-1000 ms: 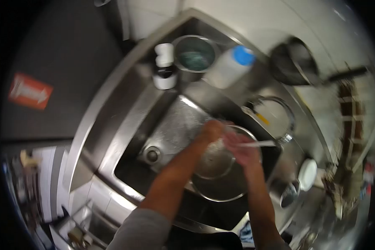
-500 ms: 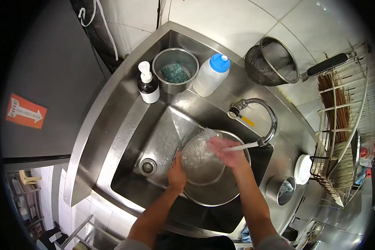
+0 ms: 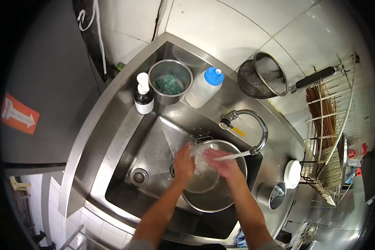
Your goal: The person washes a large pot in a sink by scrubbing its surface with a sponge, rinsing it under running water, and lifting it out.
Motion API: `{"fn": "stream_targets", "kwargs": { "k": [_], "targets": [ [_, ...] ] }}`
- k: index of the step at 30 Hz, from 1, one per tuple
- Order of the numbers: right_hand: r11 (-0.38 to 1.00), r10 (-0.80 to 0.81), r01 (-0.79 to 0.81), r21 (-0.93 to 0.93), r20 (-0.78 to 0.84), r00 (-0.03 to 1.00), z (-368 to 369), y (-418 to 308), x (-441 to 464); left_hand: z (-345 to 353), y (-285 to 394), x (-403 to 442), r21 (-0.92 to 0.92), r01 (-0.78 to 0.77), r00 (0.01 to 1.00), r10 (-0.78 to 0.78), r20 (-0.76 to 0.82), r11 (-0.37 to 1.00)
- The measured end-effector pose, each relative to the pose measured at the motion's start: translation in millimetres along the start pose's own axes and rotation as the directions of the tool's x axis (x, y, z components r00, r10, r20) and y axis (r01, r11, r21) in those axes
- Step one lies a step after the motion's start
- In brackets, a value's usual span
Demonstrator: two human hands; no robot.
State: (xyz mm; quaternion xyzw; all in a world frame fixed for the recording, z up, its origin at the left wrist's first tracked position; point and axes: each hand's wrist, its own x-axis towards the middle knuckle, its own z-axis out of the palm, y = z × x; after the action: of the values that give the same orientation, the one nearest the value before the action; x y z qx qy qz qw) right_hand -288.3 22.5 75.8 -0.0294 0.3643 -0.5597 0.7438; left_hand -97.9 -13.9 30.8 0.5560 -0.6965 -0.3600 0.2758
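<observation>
A round stainless steel basin (image 3: pixel 214 200) with a loop handle stands tilted in the sink, with a little water inside. My left hand (image 3: pixel 184 164) is at its left rim, fingers closed over the edge and slightly blurred. Inside the basin's opening, my right hand (image 3: pixel 223 162) is spread open under the running water. That stream pours from the curved faucet (image 3: pixel 262 133) with a yellow-marked lever. Water splashes off the right palm into the basin.
Along the sink's back ledge stand a pump bottle (image 3: pixel 144 100), a steel pot (image 3: pixel 171 98) holding a green scouring pad and a blue-capped squeeze bottle (image 3: pixel 204 89). A mesh strainer (image 3: pixel 262 77) hangs by the wire rack (image 3: pixel 327 154). Right of the sink are a small steel cup (image 3: pixel 264 196) and white lids (image 3: pixel 293 174).
The basin has turned clockwise, its handle moving from the left side to the top. My left hand has moved up along the rim. My right hand stays under the stream.
</observation>
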Motion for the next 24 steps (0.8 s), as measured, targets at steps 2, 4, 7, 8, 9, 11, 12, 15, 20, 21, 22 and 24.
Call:
{"fn": "stream_targets", "kwargs": {
  "k": [2, 4, 7, 8, 9, 11, 12, 15, 20, 21, 22, 24],
  "targets": [
    [0.992, 0.058, -0.061, -0.110, -0.035, 0.998, 12, 0, 2, -18, 4, -64, -0.028, 0.241, 0.970, -0.241, -0.016, 0.970],
    [0.985, 0.095, -0.099, -0.141, -0.034, 0.995, 16, -3, 3, -24, 11, -114, -0.102, 0.352, 0.935, -0.354, 0.004, 0.930],
    [0.997, 0.083, -0.083, 0.007, -0.125, 0.989, 2, -7, 17, -13, -1, -128, -0.138, 0.327, 0.942, -0.334, -0.023, 0.935],
    [0.996, 0.084, -0.083, 0.014, -0.134, 0.987, 7, -7, 15, -9, -4, -128, -0.143, 0.299, 0.950, -0.309, -0.048, 0.943],
    [0.989, 0.144, -0.146, -0.014, -0.069, 0.987, 13, -5, 13, -6, -8, -128, -0.145, 0.307, 0.948, -0.316, -0.041, 0.940],
    [0.977, 0.211, -0.211, -0.044, 0.000, 0.977, 19, -7, 8, -11, -13, -112, -0.254, 0.157, 0.983, -0.175, -0.048, 0.954],
    [0.983, 0.170, -0.172, -0.061, -0.034, 0.985, 20, -9, 6, -12, -16, -105, -0.251, 0.157, 0.983, -0.175, -0.051, 0.955],
    [0.990, 0.124, -0.129, -0.058, -0.079, 0.989, 20, -11, 7, -11, -24, -75, -0.149, 0.231, 0.972, -0.220, 0.086, 0.962],
    [0.942, 0.110, -0.122, -0.314, -0.056, 0.992, 26, -9, -2, -16, -21, 9, -0.014, 0.009, 0.897, -0.002, 0.443, 1.000],
    [0.937, 0.111, -0.122, -0.326, -0.051, 0.992, 20, -8, -1, -11, -15, 27, -0.021, 0.010, 0.902, 0.000, 0.431, 1.000],
    [0.962, 0.066, -0.081, -0.261, -0.068, 0.996, 3, -4, 3, -3, -6, 42, 0.027, 0.018, 0.878, -0.029, 0.477, 0.999],
    [0.990, 0.084, -0.074, -0.116, 0.088, 0.993, 13, -3, 1, -2, 1, 48, 0.070, 0.024, 0.853, -0.057, 0.519, 0.997]
  ]
}}
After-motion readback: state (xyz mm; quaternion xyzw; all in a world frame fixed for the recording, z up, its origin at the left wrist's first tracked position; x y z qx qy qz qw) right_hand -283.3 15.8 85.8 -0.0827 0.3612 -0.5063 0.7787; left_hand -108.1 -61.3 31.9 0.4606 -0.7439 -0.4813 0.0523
